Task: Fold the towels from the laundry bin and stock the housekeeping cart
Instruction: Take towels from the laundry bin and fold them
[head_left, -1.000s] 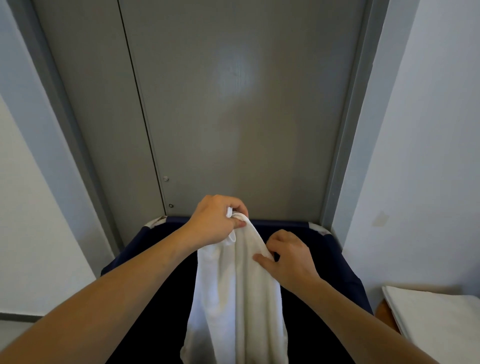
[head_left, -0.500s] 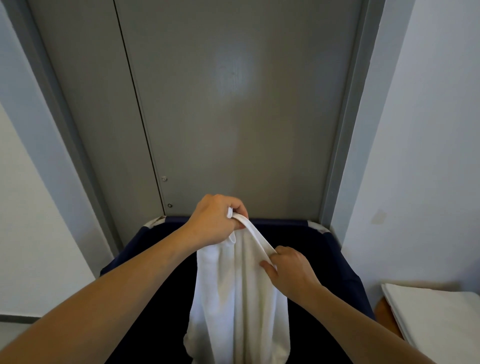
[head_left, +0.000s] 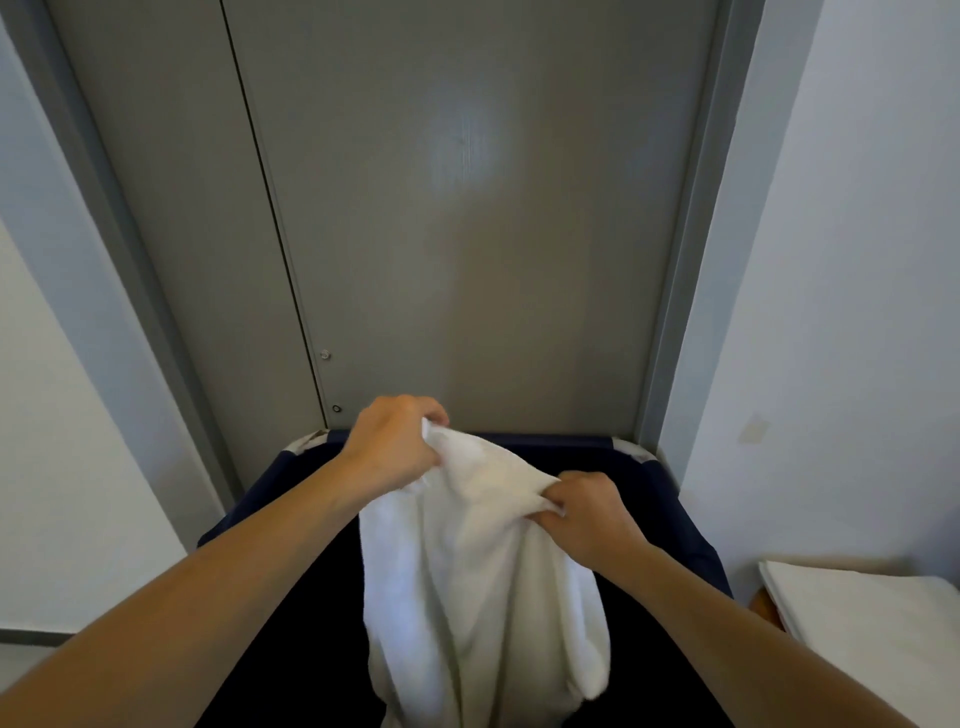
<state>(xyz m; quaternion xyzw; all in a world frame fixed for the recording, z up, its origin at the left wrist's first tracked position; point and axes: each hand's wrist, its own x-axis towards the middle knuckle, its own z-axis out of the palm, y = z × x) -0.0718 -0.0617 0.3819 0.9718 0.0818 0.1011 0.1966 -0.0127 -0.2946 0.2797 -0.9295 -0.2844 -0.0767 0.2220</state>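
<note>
Both hands are up over the laundry bin (head_left: 670, 525), and this is the opening-out step: a towel (head_left: 467, 561) is lifted clear and being spread along its top edge. The left hand (head_left: 392, 449) has its grip clenched on one bunched end, the right hand (head_left: 587, 512) pinches the edge a little lower, and the cloth stretches between them. The towel is white, soft, creased, hanging in loose folds down into the dark blue bin. Next, I reckon, each hand needs to find a true corner so the edge pulls straight before any fold. A folded white stack (head_left: 857, 613) waits at the right.
</note>
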